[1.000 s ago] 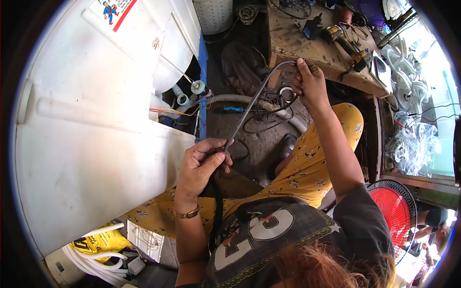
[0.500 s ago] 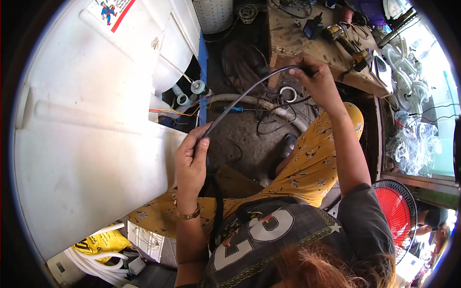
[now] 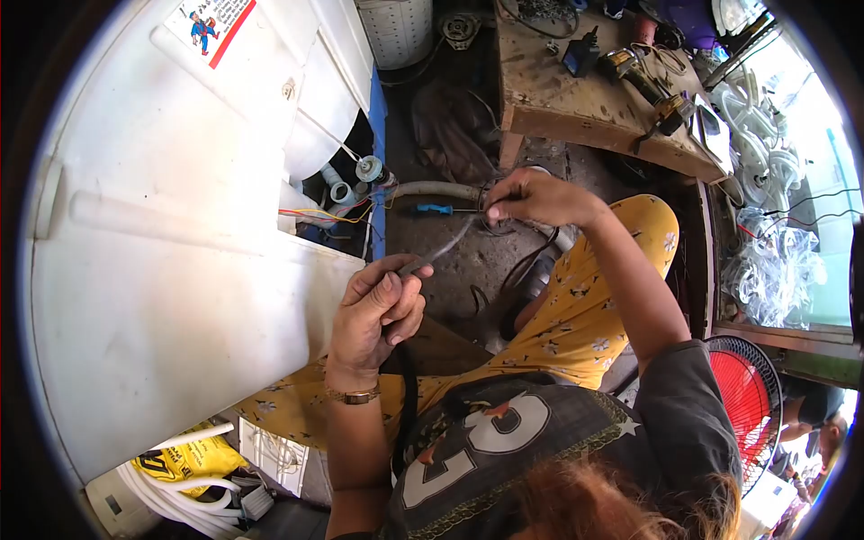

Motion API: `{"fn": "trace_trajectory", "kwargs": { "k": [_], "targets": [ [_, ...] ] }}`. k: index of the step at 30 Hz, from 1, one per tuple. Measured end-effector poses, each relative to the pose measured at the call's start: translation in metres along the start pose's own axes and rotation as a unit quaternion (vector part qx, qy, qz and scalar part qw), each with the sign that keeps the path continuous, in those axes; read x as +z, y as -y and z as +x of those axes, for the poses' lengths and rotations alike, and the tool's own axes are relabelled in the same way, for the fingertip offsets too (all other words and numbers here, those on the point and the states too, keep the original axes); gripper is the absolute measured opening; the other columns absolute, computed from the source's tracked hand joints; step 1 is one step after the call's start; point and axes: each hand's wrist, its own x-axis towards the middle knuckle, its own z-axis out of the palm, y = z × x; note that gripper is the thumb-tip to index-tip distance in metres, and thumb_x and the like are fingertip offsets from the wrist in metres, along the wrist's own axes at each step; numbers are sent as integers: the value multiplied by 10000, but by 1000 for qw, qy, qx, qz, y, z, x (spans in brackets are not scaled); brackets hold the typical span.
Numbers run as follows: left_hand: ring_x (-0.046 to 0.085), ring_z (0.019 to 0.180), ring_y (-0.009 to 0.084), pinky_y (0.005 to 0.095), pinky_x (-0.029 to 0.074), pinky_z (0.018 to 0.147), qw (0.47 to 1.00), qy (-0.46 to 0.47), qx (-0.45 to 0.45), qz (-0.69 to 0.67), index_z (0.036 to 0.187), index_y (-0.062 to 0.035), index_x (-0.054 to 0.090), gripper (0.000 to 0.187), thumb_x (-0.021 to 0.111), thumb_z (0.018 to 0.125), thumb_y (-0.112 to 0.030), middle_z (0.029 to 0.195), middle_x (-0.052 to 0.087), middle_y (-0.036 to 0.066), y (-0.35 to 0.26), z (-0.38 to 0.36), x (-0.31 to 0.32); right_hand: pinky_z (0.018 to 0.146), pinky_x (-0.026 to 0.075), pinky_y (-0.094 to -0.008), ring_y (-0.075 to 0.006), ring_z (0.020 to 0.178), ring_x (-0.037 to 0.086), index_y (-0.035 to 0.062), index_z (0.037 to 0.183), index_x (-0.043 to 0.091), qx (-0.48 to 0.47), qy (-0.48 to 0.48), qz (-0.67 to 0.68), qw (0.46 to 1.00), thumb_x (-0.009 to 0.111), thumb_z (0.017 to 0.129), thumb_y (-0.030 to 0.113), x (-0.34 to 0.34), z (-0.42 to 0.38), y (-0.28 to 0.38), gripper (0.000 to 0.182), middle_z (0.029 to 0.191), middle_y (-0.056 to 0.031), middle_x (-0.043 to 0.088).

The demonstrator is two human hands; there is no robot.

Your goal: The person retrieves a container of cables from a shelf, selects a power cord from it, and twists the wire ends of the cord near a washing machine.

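A dark, flexible cable (image 3: 450, 243) runs in a short span between my two hands. My left hand (image 3: 380, 310) is closed, pinching the cable between thumb and forefinger beside the white appliance body (image 3: 180, 270). Farther up and to the right, my right hand (image 3: 544, 200) has its fingertips closed on the cable. A screwdriver with a blue handle (image 3: 435, 209) lies on the floor near my right fingertips. Coloured wires (image 3: 315, 212) and a round pump-like part (image 3: 371, 169) show in the appliance's opening.
A wooden workbench (image 3: 576, 108) carries a cordless drill (image 3: 641, 81). A pale hose (image 3: 432, 189) crosses the floor. A red fan (image 3: 742, 391) stands at right, with another person behind it. White tubing (image 3: 171, 495) and a yellow bag (image 3: 198, 459) lie at lower left.
My right hand has come down and left, closer to my left hand. The cable span between them has shortened. My left fingers have curled in more.
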Motion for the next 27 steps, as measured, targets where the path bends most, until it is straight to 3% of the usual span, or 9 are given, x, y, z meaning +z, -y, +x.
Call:
{"fn": "trace_trajectory", "kwargs": {
  "k": [5, 6, 9, 10, 13, 14, 17, 21, 27],
  "targets": [
    [319, 443, 67, 213, 262, 414, 999, -36, 29, -21, 1099, 10, 562, 359, 461, 953, -301, 556, 295, -38, 0, -3, -4, 654, 431, -209, -64, 704, 544, 24, 959, 662, 119, 55, 146, 981, 615, 871, 236, 0, -1, -2, 235, 734, 5, 603],
    [368, 488, 78, 217, 307, 455, 997, -42, 50, -38, 1099, 4, 561, 317, 459, 957, -260, 576, 345, -26, -1, -4, -8, 647, 430, -205, -61, 701, 544, 24, 977, 660, 135, 60, 183, 972, 613, 870, 243, -5, -4, -6, 248, 730, 5, 598],
    [459, 582, 119, 232, 360, 517, 956, -207, 106, 177, 1091, -35, 565, 250, 436, 943, -190, 679, 485, 23, -5, -5, -15, 643, 457, -217, -94, 692, 559, -18, 1028, 631, 15, 9, 311, 950, 590, 870, 158, -16, -16, -20, 240, 755, -66, 616],
    [560, 751, 166, 262, 432, 668, 902, -286, 95, 311, 1147, -3, 554, 321, 408, 914, -167, 893, 610, 94, -5, -10, -23, 654, 466, -219, -100, 697, 566, -36, 1093, 590, -6, -1, 347, 938, 569, 869, 108, -19, -22, -24, 267, 801, -61, 627],
    [593, 867, 185, 293, 431, 814, 798, -304, 160, 496, 1196, 39, 523, 390, 372, 923, -194, 1055, 619, 148, 1, -1, -21, 661, 470, -217, -102, 701, 569, -31, 1126, 576, -7, -9, 438, 899, 561, 864, 82, -17, -35, 9, 286, 831, -73, 630],
    [559, 939, 173, 312, 387, 902, 839, -268, 165, 444, 1172, 58, 535, 368, 351, 916, -134, 981, 646, 136, 2, 3, -14, 654, 472, -213, -98, 701, 571, -16, 1174, 524, -19, 14, 427, 904, 560, 868, 70, -16, -33, 11, 320, 849, -89, 647],
    [574, 888, 166, 300, 413, 864, 891, -119, 63, 434, 1157, 49, 548, 360, 352, 933, -154, 935, 656, 112, -4, 8, -3, 589, 473, -191, -101, 711, 603, -6, 1204, 473, -31, 31, 371, 928, 616, 839, 67, -9, -31, 31, 399, 867, -110, 656],
    [520, 678, 114, 236, 438, 661, 893, -114, -44, 434, 1110, 44, 574, 276, 511, 927, -154, 874, 649, 60, 0, 11, -10, 597, 448, -194, -83, 669, 569, 0, 1186, 459, -69, 20, 315, 946, 586, 859, 28, -2, -27, 44, 352, 884, -108, 671],
    [475, 649, 118, 235, 397, 594, 817, -122, 147, 545, 923, 27, 644, 118, 608, 839, -48, 743, 571, 42, -3, 13, -2, 604, 448, -219, -83, 694, 576, -15, 1096, 588, -27, 110, 250, 961, 511, 931, 175, -10, -33, 43, 263, 818, -72, 669]
  ]
}}
